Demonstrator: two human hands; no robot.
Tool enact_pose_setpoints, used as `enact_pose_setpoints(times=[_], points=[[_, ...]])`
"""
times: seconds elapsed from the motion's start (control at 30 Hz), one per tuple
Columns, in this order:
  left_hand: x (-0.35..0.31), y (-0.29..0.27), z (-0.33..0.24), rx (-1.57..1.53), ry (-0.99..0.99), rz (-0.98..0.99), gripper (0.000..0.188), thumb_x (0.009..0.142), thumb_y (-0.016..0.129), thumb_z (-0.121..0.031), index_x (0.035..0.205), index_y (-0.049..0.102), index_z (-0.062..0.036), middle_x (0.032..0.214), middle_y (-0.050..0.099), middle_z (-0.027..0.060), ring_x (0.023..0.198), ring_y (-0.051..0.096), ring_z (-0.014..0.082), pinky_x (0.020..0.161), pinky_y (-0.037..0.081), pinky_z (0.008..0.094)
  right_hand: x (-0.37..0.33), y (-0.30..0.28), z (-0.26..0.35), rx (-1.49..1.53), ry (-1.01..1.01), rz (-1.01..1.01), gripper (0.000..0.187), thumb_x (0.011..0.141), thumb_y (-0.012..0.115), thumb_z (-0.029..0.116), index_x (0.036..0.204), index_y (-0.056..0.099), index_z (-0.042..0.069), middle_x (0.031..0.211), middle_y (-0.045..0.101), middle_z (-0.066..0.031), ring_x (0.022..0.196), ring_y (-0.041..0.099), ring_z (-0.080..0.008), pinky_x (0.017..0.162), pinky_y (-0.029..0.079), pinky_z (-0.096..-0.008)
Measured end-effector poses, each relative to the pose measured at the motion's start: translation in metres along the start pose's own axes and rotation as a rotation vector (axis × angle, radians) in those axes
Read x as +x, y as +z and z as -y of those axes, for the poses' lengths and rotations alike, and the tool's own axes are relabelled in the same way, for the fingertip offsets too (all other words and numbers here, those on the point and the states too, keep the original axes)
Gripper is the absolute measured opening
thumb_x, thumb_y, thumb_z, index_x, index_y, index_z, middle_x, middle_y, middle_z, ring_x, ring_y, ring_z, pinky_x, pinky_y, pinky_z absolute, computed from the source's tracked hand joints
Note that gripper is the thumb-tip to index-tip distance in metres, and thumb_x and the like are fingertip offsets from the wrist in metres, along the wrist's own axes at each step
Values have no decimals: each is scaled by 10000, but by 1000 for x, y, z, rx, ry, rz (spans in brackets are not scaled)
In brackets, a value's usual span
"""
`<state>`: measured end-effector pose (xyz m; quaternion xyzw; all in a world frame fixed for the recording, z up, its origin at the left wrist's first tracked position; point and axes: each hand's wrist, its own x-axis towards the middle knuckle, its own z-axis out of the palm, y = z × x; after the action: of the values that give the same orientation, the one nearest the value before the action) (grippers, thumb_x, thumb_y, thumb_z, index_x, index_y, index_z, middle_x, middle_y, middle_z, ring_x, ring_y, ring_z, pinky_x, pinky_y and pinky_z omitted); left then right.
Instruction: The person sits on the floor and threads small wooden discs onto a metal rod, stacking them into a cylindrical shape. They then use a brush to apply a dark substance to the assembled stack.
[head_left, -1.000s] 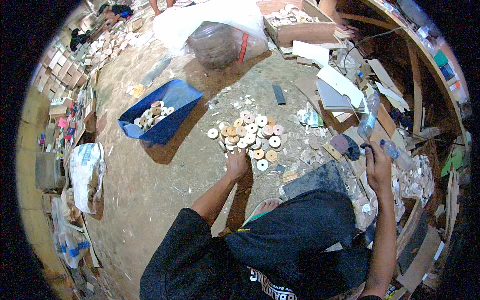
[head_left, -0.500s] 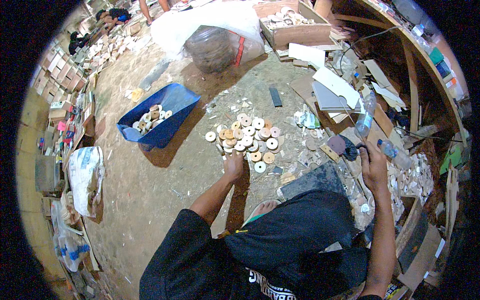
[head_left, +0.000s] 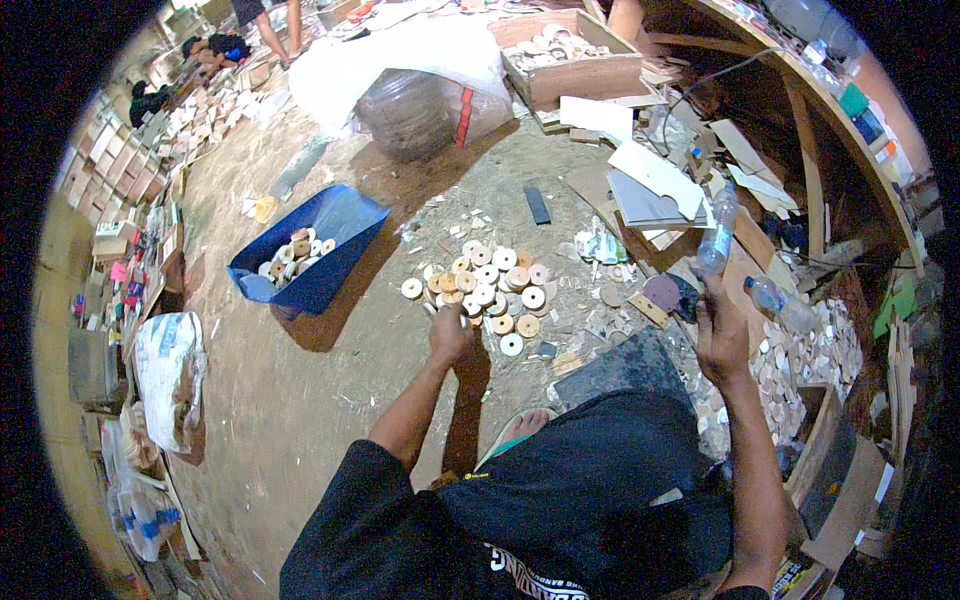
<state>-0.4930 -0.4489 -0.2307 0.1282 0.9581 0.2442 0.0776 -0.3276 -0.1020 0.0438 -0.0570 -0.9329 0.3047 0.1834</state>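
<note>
The blue tub (head_left: pixel 338 272) has tall sides and holds some round discs too. A strip of brown floor (head_left: pixel 290 420) runs between the blue tub and the pile of discs (head_left: pixel 485 294), which sits to the right of the tub. A much wider patch of floor gives room on the tub's near side. A white sack (head_left: pixel 170 380) edges that room, nearer than the tub and to its left. Far to the tub's right, past the pile, scraps (head_left: pixel 820 350) and a clear bottle (head_left: pixel 718 235) crowd the ground.

The discs are white, tan and pinkish, with little holes in their middles, heaped on each other.

The left hand (head_left: pixel 452 335), right of the tub, bends its fingers at the pile's near edge; I can't tell if it grips a disc. The right hand (head_left: pixel 722 338), much farther right of the tub, is curled by the bottle; I can't tell if it holds anything.
</note>
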Motion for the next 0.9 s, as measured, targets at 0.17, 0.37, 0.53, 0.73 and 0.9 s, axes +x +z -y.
enact_pose_setpoints(times=[0.17, 0.37, 0.53, 0.73, 0.9], points=[[3, -76, -35, -1785, -144, 341, 346, 824, 652, -85, 1146, 527, -57, 1033, 622, 136, 943, 641, 266, 750, 571, 401, -2, 27, -9, -74, -249, 251, 648, 663, 518, -53, 1276, 555, 155, 1080, 645, -168, 939, 643, -337, 808, 524, -400], [-7, -122, -81, -1951, 81, 506, 517, 767, 736, -184, 1205, 480, -80, 1132, 589, 140, 1010, 623, 292, 789, 574, 416, -1, 54, 9, -100, -338, 390, 601, 701, 540, -11, 1263, 564, 199, 892, 640, -136, 797, 631, -341, 698, 523, -428], [-14, -131, -91, -1964, 165, 585, 527, 751, 760, -195, 1198, 497, -101, 1131, 595, 135, 1013, 623, 298, 783, 574, 428, 1, 48, 23, -229, -297, 470, 593, 722, 558, 21, 1278, 548, 225, 846, 622, -121, 789, 627, -335, 649, 515, -435], [-14, -132, -95, -1892, 172, 560, 544, 759, 743, -205, 1214, 478, -65, 1165, 580, 165, 1011, 620, 300, 804, 566, 414, 0, 46, 28, -254, -321, 426, 510, 748, 578, 7, 1225, 593, 189, 817, 622, -120, 715, 611, -331, 600, 490, -421], [-15, -140, -104, -1916, 195, 602, 488, 754, 765, -163, 1166, 522, -67, 1120, 601, 142, 976, 643, 284, 756, 594, 424, 0, 43, 28, -239, -318, 418, 525, 747, 574, 24, 1235, 584, 217, 831, 623, -117, 740, 624, -336, 616, 504, -436]])
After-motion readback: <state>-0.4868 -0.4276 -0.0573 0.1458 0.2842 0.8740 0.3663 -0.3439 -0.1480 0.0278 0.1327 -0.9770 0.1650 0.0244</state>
